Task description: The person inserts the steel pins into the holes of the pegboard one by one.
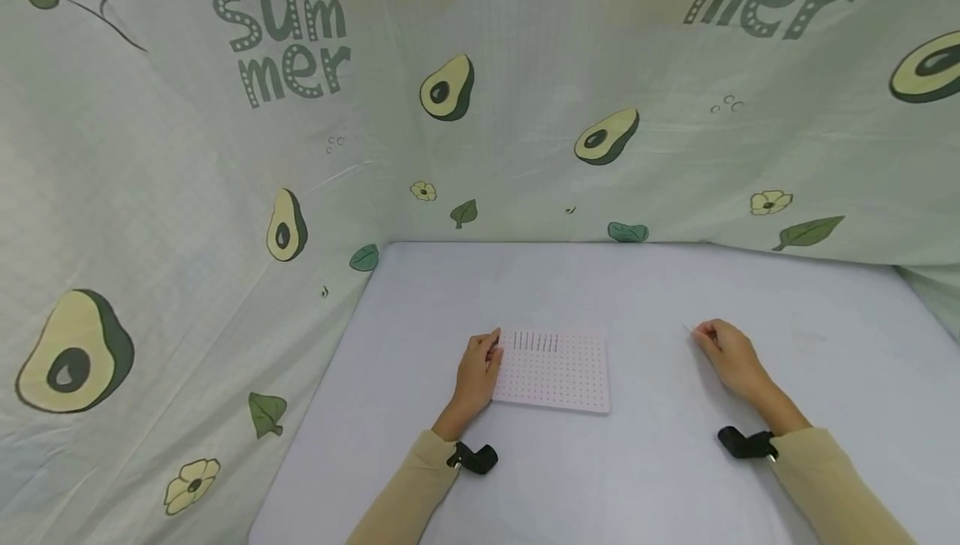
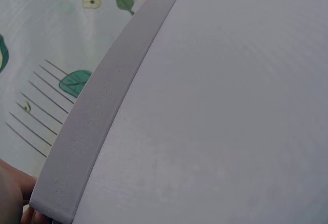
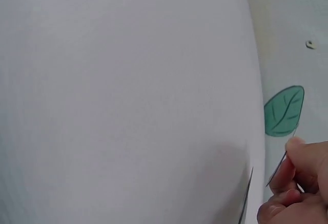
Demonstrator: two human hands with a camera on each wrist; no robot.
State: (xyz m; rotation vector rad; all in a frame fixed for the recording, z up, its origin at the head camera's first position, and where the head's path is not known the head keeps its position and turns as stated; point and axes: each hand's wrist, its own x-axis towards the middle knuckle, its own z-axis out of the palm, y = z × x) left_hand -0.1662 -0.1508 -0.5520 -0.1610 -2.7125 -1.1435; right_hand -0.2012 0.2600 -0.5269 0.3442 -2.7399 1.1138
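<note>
A pale board (image 1: 555, 387) with a grid of small holes lies on the table. Several thin dark needles (image 1: 536, 342) stand in a row near its far left corner; the left wrist view shows these upright pins (image 2: 38, 114) rising behind the board's thick side (image 2: 102, 106). My left hand (image 1: 476, 374) grips the board's left edge, thumb on the near side of the corner. Well to the right of the board, my right hand (image 1: 733, 362) pinches one thin needle (image 3: 277, 169) between thumb and forefinger. Another slender, pointed dark needle (image 3: 246, 196) appears beside that hand.
The white tabletop (image 1: 645, 478) extends around the board. A cloth curtain (image 1: 517, 178) printed with avocados and leaves hangs behind the table and along its left side. Black wrist cameras (image 1: 478, 458) are strapped over both beige sleeves (image 1: 832, 478).
</note>
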